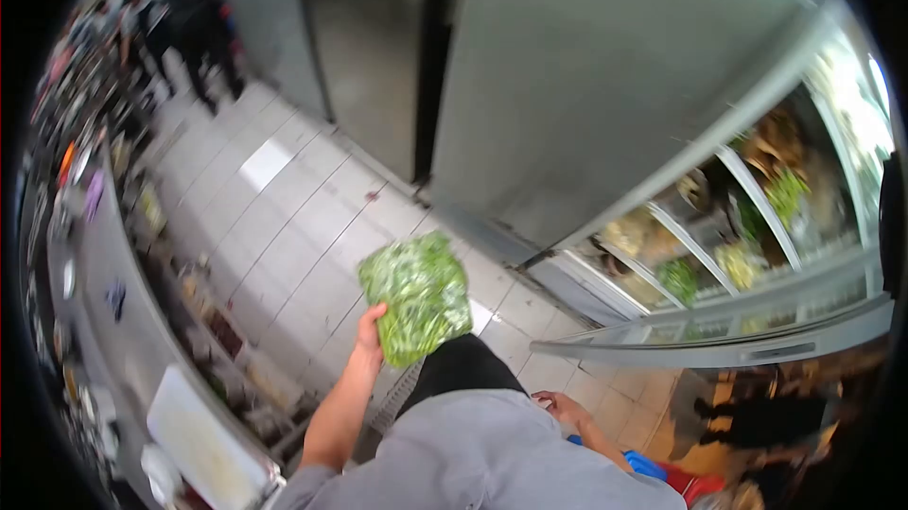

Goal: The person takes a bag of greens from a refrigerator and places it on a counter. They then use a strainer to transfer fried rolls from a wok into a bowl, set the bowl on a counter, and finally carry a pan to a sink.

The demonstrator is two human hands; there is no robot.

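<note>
Tiled kitchen floor (pixel 284 245) at 9 o'clock of view centre, metal desk (pixel 113 236) further out the same way, white cutting board (pixel 213 439) on it between 7 and 8. Grey panel (pixel 586 85) at 1, fridge (pixel 705 146) stocked with produce (pixel 785 193) at 3, glass door (pixel 719 350) at 4, apparently open. Person (pixel 194 14) in dark clothes at 10, well apart.

Step in hand, as best judged: holding bagged greens (pixel 421 297) one-handed near the fridge. For the next move, probably needed: firm pinch without crushing leaves, plus clearance from the glass door.

Bagged greens up in the air over the floor, near 7 from centre; at 2 o'clock from left hand (pixel 372 332) and touching it, at 10 from right hand (pixel 565 409) and well apart. Left: closed on the lower left edge, thumb on the near face, other fingers mostly hidden behind. Right: down at 5 beside the shirt (pixel 473 444), fingers part-curled, off the bagged greens. Cannot tell about anything inside; too small, too blurry.
</note>
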